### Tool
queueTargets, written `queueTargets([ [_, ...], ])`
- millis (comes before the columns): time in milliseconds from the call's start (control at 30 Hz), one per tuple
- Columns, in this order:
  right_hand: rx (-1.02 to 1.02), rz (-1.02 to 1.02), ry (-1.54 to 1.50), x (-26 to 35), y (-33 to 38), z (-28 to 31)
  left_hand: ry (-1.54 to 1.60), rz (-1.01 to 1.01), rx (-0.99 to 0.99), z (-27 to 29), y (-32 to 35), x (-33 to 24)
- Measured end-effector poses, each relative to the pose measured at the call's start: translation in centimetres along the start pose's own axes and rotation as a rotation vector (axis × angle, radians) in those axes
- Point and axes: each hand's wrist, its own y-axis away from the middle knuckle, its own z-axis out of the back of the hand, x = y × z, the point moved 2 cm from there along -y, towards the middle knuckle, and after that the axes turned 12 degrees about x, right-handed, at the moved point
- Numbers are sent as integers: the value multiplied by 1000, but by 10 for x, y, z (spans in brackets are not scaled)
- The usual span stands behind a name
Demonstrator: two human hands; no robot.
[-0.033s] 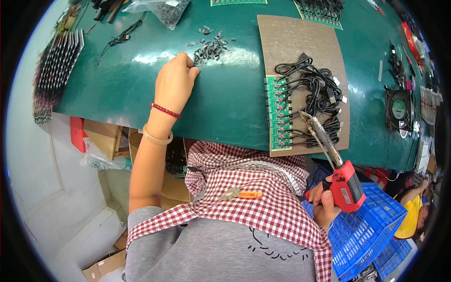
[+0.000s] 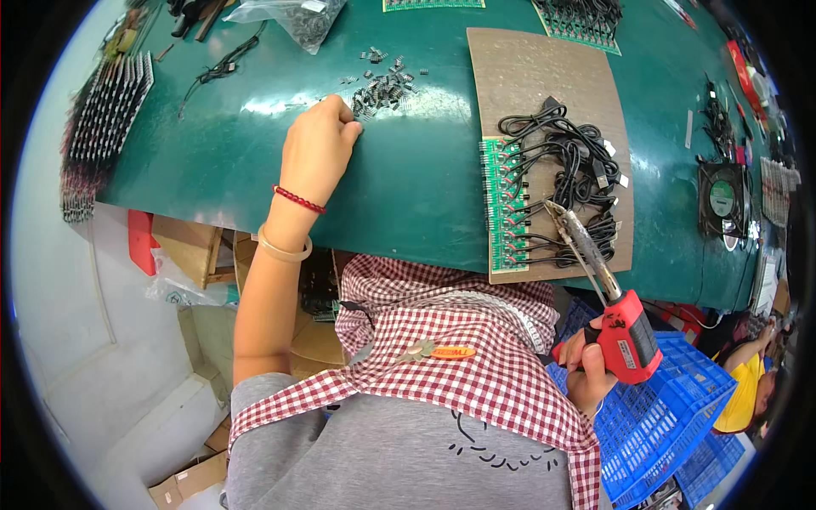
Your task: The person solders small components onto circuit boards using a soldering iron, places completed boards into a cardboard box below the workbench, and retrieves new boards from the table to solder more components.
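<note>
My left hand (image 2: 318,140) rests at the near left edge of a pile of small black pin components (image 2: 387,89) on the green table. Its fingers are curled together, and their tips are hidden, so whatever they pinch does not show. In my right hand (image 2: 588,374) is a red and black soldering gun (image 2: 627,336), held by its handle. The gun's metal barrel slants up and left, its tip over black cables (image 2: 578,161). These cables join a strip of green circuit boards (image 2: 504,204), which lies along the left edge of a brown board (image 2: 544,76).
Stacked circuit strips (image 2: 106,119) stand at the table's left edge. A clear plastic bag (image 2: 297,21) lies at the far left. To the right sits a black fan (image 2: 722,195). Blue crates (image 2: 663,408) stand below the table, near a person in yellow (image 2: 744,387).
</note>
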Motion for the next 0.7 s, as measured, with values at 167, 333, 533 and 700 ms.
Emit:
queueTargets([
  [167,32,64,-11,4,-9,-4,-115,-101,-60,-3,2,-2],
  [333,-2,68,7,16,-19,-23,755,-125,435,-11,37,-63],
  [533,149,-119,198,21,-49,-54,1279,-122,942,-36,96,-134],
  [700,141,-179,174,25,-50,-52,1620,-28,1036,-48,108,-134],
])
